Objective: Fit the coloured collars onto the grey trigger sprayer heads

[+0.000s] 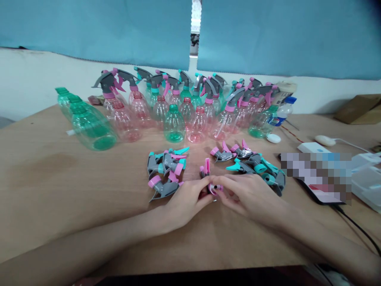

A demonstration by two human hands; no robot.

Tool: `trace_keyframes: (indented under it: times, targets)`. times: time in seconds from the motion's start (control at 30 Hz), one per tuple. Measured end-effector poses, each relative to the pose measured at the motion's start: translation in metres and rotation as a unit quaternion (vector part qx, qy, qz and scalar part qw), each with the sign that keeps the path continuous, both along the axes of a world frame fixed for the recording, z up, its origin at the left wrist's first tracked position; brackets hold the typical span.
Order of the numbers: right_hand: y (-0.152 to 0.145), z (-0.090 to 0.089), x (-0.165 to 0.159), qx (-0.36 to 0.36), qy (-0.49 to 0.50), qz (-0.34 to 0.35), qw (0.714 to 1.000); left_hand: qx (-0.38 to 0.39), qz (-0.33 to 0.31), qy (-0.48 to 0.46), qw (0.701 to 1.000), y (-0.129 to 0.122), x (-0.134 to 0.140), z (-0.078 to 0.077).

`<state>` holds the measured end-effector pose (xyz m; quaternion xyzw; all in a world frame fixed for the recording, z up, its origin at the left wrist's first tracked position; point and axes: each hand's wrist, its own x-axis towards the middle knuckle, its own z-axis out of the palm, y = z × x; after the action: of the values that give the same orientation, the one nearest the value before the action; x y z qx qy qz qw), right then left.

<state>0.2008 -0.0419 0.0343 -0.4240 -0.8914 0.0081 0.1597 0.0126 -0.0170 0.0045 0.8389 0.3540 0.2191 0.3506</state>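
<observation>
Both my hands meet at the front middle of the table around one pink and grey trigger spray head [206, 167]. Its pink trigger points away from me, and its pink collar faces up toward me. My left hand [189, 198] grips the body from the left, fingers closed. From the right, my right hand [247, 194] pinches at the collar; part of the spray head is hidden by the fingers. Loose spray heads lie to either side: a grey and pink one [163, 187] beside my left hand, and a teal and grey group [253, 165] beyond my right.
Pink bottles [196, 125] and green bottles [174, 127] stand along the back, several with spray heads fitted. At the right are a phone [315, 178] with a cable, a clear plastic box [367, 178], a white oval object [273, 138] and a cardboard box [360, 109].
</observation>
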Motion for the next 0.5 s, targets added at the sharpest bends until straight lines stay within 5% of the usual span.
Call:
trace_keyframes:
  times: [0.5]
  targets:
    - [0.001, 0.0027, 0.0029, 0.046, -0.024, 0.001, 0.999, 0.006, -0.014, -0.022, 1.0, -0.0003, -0.0017, -0.0038]
